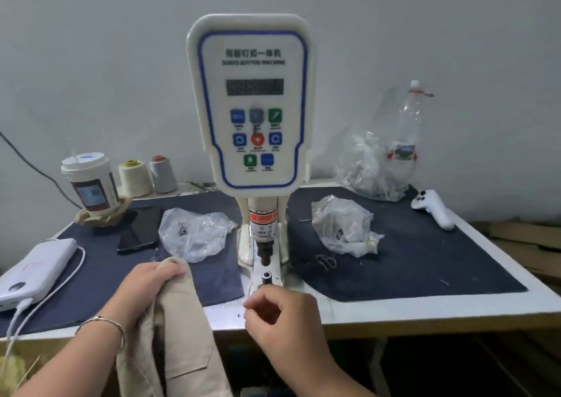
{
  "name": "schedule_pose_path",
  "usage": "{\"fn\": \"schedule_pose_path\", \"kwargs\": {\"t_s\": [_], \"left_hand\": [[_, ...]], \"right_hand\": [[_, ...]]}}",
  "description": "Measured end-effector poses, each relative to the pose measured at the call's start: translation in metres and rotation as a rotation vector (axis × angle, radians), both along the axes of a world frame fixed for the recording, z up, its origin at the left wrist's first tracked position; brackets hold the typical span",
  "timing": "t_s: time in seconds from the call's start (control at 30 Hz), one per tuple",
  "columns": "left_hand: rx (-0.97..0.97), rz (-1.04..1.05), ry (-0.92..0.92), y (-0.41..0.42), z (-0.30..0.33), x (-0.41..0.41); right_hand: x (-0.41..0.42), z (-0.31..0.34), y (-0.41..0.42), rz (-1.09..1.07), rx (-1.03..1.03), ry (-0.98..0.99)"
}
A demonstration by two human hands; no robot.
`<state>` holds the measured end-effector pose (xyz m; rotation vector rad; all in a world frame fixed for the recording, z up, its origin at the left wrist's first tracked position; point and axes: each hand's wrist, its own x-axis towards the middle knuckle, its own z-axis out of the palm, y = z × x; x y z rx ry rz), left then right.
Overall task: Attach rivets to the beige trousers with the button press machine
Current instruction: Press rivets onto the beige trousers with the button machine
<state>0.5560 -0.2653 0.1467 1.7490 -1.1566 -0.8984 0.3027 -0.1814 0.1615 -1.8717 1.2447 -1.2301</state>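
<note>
The white button press machine [252, 102] stands at the table's middle, its black punch above a small lower die [267, 276]. Beige trousers [179, 336] hang over the table's front edge at lower left. My left hand [145, 290] grips their top edge beside the machine base. In front of the die, my right hand [282, 320] has its fingers curled, thumb and forefinger pinched together just below the die; what they pinch is too small to make out. A clear bag with small metal rivets [194, 232] lies left of the machine.
A second crumpled bag [343, 226] lies right of the machine, with a plastic bottle [406, 135] and a white controller [434, 208] behind. At left are a power bank [36, 272] with cable, a phone [139, 229], a cup [89, 181] and two thread cones [148, 175].
</note>
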Motion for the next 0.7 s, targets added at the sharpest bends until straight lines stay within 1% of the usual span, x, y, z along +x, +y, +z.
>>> {"fn": "schedule_pose_path", "kwargs": {"t_s": [0.1, 0.23, 0.33, 0.4, 0.53, 0.7], "left_hand": [[0.004, 0.016, -0.029, 0.001, 0.000, -0.001], [0.006, 0.022, -0.049, 0.003, 0.001, -0.004], [-0.003, 0.017, -0.046, 0.003, 0.002, -0.004], [-0.011, 0.006, -0.044, 0.004, 0.002, -0.004], [-0.010, -0.013, -0.032, 0.003, -0.001, -0.003], [0.005, 0.004, -0.050, 0.004, -0.002, -0.001]], "right_hand": [[-0.042, 0.002, -0.010, -0.108, -0.027, -0.011], [-0.087, 0.004, -0.044, -0.281, -0.059, -0.042], [-0.104, 0.000, -0.070, -0.367, -0.021, 0.070], [-0.109, -0.008, -0.080, -0.372, 0.015, 0.095], [-0.110, -0.031, -0.083, -0.362, 0.079, 0.068], [-0.106, -0.039, -0.081, -0.366, 0.078, 0.078]]}}
